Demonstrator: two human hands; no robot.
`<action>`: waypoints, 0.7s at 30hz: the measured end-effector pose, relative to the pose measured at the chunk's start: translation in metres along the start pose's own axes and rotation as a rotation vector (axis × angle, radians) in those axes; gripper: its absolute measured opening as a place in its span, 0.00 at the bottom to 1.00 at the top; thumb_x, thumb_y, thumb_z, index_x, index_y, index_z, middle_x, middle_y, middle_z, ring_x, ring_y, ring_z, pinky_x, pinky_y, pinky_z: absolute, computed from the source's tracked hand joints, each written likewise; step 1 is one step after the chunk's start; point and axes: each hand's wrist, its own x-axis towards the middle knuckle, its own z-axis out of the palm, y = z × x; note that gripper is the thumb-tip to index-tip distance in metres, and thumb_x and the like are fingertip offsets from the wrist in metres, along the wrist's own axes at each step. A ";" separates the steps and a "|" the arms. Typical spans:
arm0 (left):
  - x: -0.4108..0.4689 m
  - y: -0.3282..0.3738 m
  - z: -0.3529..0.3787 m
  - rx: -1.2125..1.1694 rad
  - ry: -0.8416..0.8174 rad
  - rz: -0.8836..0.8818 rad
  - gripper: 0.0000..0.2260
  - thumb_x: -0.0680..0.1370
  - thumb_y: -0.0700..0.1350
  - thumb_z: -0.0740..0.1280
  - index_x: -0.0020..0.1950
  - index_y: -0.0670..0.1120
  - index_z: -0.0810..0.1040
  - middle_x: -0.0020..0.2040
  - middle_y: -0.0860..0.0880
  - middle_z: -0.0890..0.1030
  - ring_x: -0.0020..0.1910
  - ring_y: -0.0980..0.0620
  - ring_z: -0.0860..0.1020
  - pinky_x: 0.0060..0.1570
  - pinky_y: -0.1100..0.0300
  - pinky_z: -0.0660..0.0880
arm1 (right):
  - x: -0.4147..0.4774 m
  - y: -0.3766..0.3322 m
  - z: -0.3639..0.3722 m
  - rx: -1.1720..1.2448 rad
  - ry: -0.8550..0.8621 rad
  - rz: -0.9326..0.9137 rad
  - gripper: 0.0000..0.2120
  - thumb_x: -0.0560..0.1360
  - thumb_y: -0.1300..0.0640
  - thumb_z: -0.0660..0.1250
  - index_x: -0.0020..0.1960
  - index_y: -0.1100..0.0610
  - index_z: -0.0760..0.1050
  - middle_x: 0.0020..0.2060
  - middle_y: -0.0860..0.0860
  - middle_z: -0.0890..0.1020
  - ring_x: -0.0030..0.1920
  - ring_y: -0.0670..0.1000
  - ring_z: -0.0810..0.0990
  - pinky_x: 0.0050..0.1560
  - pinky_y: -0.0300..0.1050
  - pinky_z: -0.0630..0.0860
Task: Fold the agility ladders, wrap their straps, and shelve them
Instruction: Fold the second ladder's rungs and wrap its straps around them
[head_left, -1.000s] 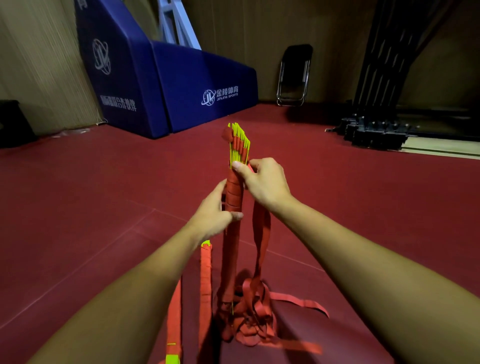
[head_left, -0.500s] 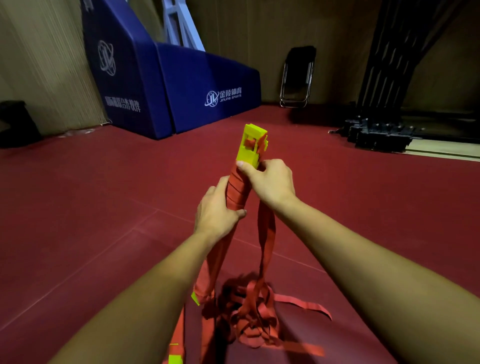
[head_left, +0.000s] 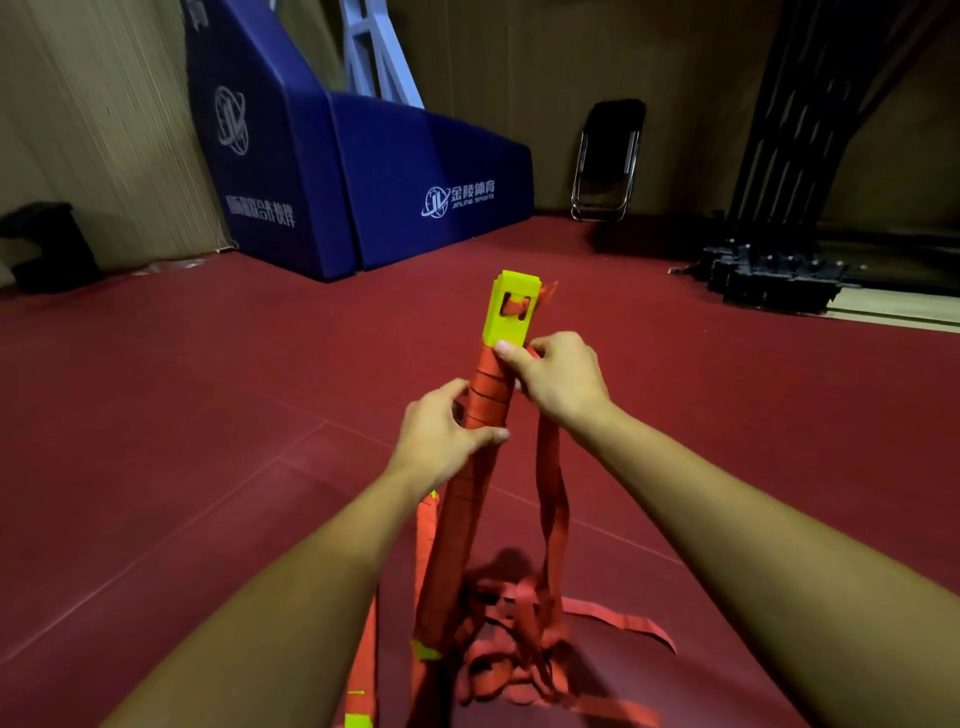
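Two hands hold the ladder bundle (head_left: 480, 415) upright at centre | left hand (head_left: 444, 439) fingers clamped round its wrapped middle, right hand (head_left: 563, 384) fingers pinching the strap (head_left: 550, 512) at 1 o'clock | bundle now broadside, edge-on a second ago | wrapping likely mid-way, slack at 6 o'clock.

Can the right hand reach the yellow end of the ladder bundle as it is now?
Probably yes. The right hand holds the red strap on the ladder bundle just under the yellow end, one fingertip at its lower edge, nothing between. The left hand grips the bundle lower down.
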 end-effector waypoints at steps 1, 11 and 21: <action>-0.002 0.002 -0.001 0.054 0.036 -0.003 0.22 0.60 0.63 0.77 0.48 0.54 0.77 0.36 0.55 0.82 0.40 0.49 0.82 0.42 0.51 0.78 | 0.000 0.000 0.001 0.003 -0.013 0.001 0.26 0.76 0.41 0.67 0.26 0.56 0.71 0.24 0.47 0.77 0.36 0.55 0.78 0.37 0.45 0.66; -0.005 0.019 0.003 0.225 0.029 0.022 0.14 0.71 0.51 0.72 0.54 0.53 0.74 0.47 0.49 0.78 0.51 0.38 0.79 0.44 0.51 0.74 | -0.008 -0.016 0.010 -0.003 0.078 -0.014 0.29 0.72 0.32 0.66 0.28 0.56 0.68 0.30 0.56 0.76 0.42 0.65 0.77 0.38 0.47 0.66; 0.007 0.003 0.003 -0.114 -0.168 -0.037 0.23 0.63 0.44 0.81 0.54 0.53 0.77 0.43 0.53 0.83 0.42 0.51 0.80 0.53 0.49 0.79 | -0.005 -0.006 0.002 -0.064 -0.006 -0.097 0.28 0.75 0.38 0.67 0.27 0.55 0.64 0.26 0.51 0.69 0.37 0.61 0.70 0.38 0.46 0.63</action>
